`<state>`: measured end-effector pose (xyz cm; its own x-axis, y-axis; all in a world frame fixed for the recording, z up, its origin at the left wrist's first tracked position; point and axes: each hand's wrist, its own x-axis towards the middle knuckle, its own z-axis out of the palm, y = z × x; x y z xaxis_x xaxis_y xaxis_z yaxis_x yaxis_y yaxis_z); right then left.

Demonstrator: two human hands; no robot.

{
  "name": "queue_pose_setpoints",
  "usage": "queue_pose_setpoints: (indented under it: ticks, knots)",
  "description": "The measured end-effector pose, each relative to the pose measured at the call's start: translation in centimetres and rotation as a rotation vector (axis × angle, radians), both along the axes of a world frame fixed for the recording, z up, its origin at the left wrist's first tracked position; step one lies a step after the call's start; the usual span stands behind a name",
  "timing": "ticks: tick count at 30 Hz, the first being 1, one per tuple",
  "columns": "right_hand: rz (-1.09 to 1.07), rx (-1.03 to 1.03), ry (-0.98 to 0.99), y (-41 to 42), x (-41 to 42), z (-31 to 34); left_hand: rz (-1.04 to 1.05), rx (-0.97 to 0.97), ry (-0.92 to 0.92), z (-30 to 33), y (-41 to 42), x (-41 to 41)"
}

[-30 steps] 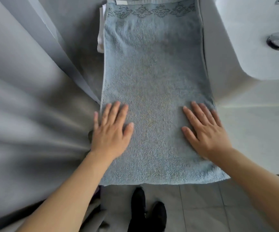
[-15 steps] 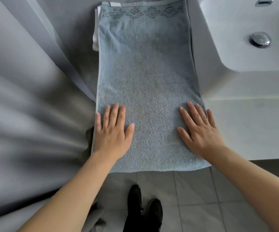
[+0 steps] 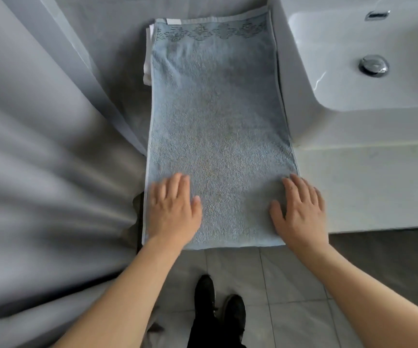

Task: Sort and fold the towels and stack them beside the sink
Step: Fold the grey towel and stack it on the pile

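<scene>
Hands (image 3: 235, 213) flat; both press blue towel (image 3: 215, 116).

Soft, even daylight, cool in tone, with no hard shadows. Faint shade under both hands (image 3: 174, 212) on the blue towel (image 3: 218, 126). Small glare on the sink (image 3: 353, 71) basin wall and on the chrome drain plug (image 3: 373, 65). Heavy streaked blur across the grey curtain (image 3: 39, 172) at left; slight motion blur on the fingertips (image 3: 177, 178). Wide-angle bending of straight lines toward the edges. Darker on the floor tiles (image 3: 290, 285).
</scene>
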<state>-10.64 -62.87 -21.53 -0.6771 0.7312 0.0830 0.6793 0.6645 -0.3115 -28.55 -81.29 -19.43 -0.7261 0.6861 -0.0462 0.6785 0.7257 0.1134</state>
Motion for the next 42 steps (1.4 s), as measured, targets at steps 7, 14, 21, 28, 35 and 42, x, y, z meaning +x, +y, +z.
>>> queue_pose_setpoints:
  ticks: [7,14,21,28,35,42]
  knots:
    - [-0.605,-0.342,-0.038,-2.8,-0.1,3.1,-0.458,-0.079,-0.058,-0.1,-0.6,6.5]
    - [-0.398,-0.666,-0.213,0.2,-0.4,4.7,-0.556,-0.087,-0.118,0.2,-0.2,5.1]
    - [-0.204,-1.177,-0.28,2.1,2.5,7.0,-0.343,-0.074,-0.633,2.2,1.6,2.7]
    - [-0.644,-1.564,0.495,3.5,-0.3,7.7,-0.277,0.141,-0.279,2.1,1.9,2.2]
    - [-0.952,-1.825,1.026,4.6,-3.2,8.4,-0.413,-0.211,-0.043,0.9,0.8,5.2]
    - [-0.319,-0.954,0.225,2.9,-4.9,8.5,-0.388,-0.192,-0.117,2.1,1.1,5.5]
